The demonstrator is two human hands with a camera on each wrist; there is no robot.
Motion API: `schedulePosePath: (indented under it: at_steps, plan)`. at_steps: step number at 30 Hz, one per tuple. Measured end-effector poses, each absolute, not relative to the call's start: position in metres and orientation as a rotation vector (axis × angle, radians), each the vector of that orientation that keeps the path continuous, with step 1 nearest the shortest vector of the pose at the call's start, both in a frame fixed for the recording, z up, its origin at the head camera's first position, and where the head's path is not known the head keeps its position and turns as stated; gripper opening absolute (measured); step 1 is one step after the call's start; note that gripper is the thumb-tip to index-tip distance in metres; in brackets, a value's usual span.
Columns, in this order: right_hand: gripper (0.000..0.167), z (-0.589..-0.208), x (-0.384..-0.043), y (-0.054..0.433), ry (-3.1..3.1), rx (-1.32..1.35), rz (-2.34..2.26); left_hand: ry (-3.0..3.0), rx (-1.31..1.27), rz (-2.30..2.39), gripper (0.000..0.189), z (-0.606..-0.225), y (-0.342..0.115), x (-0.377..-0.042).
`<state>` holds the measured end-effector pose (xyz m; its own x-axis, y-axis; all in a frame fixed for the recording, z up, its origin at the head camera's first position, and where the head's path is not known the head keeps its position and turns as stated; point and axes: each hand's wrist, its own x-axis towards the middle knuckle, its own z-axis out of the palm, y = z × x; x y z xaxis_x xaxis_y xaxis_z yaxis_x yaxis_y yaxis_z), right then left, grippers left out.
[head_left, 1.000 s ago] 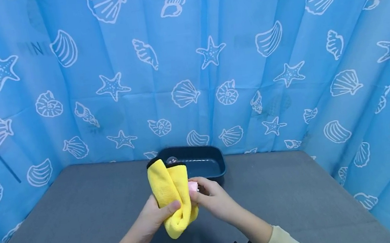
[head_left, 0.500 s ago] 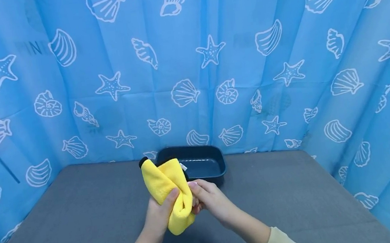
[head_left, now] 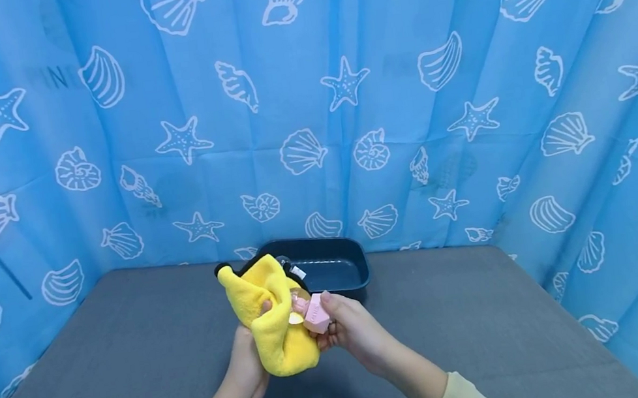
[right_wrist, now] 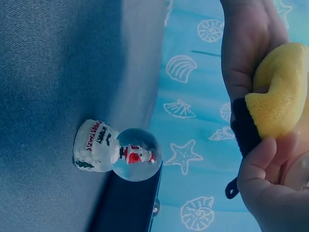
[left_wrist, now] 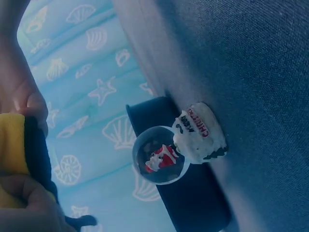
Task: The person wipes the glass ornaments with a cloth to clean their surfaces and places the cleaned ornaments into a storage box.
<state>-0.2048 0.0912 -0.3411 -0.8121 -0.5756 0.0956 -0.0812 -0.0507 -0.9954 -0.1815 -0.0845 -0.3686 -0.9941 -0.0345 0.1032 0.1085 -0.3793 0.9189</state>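
Between my hands, in the head view, is a small pink-based snow globe [head_left: 316, 314] with a clear ball, tipped on its side. My right hand [head_left: 354, 333] holds it by the angular pink base. A yellow cloth [head_left: 283, 347] with black edging lies bunched in my left hand [head_left: 246, 365] and wraps behind the ball. The left thumb is mostly covered by a fold. In the right wrist view, a second snow globe [right_wrist: 94, 145] with a Santa figure and a white Christmas base stands upright on the table beyond my hands; the cloth hides most of it in the head view.
A dark blue rectangular bin [head_left: 356, 267] stands at the back of the grey table [head_left: 458, 327], directly behind the Santa globe. A blue curtain [head_left: 307, 95] with white shells and starfish hangs behind and along both sides.
The pink snow globe has turned, so its base and ball now show beside the cloth. The cloth's upper corner has shifted left and a fold now covers the left thumb.
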Motion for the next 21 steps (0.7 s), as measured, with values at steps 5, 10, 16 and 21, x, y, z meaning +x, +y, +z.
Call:
schedulePosePath:
  at_steps: [5, 10, 16, 21]
  plan:
    - [0.047, -0.3429, -0.2039, 0.0899, 1.936, -0.664, -1.925, -1.751, -0.115, -2.601, 0.041, -0.3664, -0.0863, -0.1815]
    - [0.047, -0.3427, -0.2033, 0.09, 2.135, -0.719, -1.838, -1.794, -0.022, -2.683, 0.053, -0.3641, -0.0867, -0.1826]
    - [0.046, -0.3431, -0.2028, 0.0897, 2.505, -0.967, -1.583, -1.832, 0.082, -2.747, 0.069, -0.3633, -0.088, -0.1838]
    - [0.045, -0.3442, -0.2025, 0.0903, 2.541, -1.028, -1.524, -1.828, 0.147, -2.71, 0.066, -0.3642, -0.0893, -0.1848]
